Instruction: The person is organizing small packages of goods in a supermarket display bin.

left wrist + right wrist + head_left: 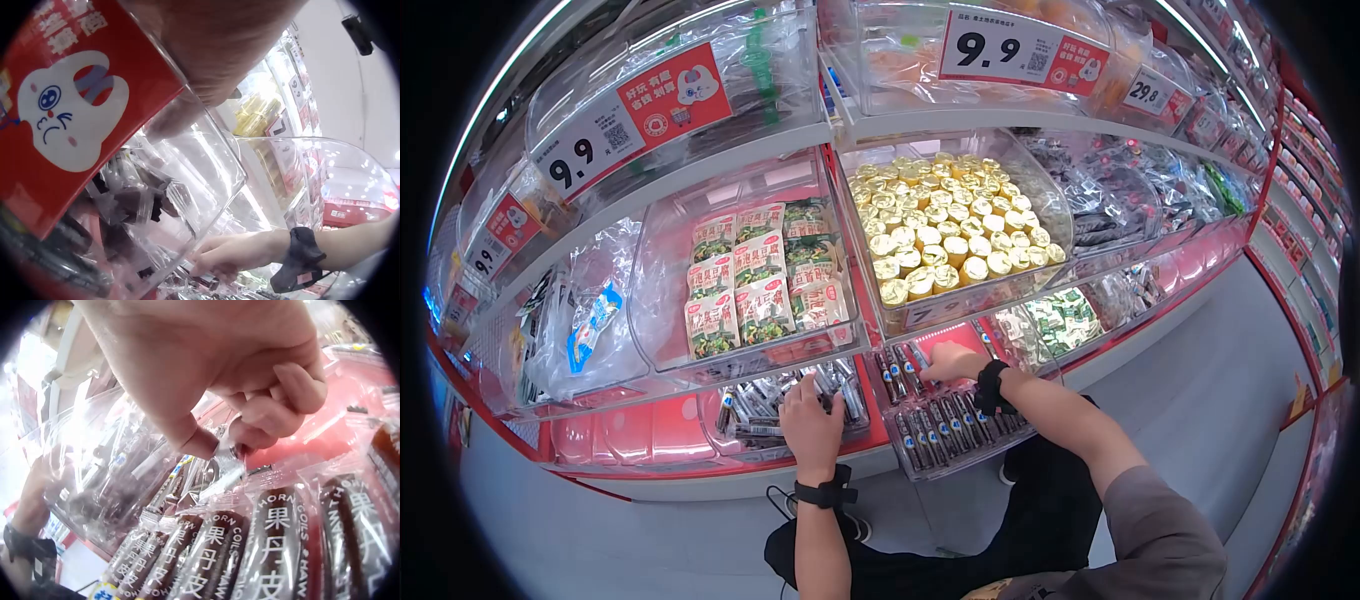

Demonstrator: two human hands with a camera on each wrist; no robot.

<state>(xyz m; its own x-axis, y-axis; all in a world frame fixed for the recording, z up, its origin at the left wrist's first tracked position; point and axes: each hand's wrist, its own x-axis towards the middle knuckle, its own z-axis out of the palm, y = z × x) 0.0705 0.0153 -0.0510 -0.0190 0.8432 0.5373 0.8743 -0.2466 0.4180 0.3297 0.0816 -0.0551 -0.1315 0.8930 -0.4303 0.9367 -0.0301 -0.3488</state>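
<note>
My right hand [953, 363] reaches into the low clear bin [960, 464] of wrapped haw rolls [940, 432]. In the right wrist view its thumb and fingertips pinch the clear wrapper end of one haw roll [226, 470], above a row of similar brown rolls [275, 544]. Most of the pinched roll is hidden among the others. My left hand [810, 420] is at the front of the neighbouring bin, its fingers extended over dark wrapped sticks [748, 400]. In the left wrist view it lies by the clear bin wall [215, 181], behind a red label [140, 62].
Above the low bins, a shelf holds a bin of gold-topped rolls [960, 220] and red-and-white snack packets [760, 260]. Price signs [1025, 50] hang along the upper shelf. Green-and-white packets [1065, 318] fill a bin to the right. Grey floor [1180, 350] runs alongside.
</note>
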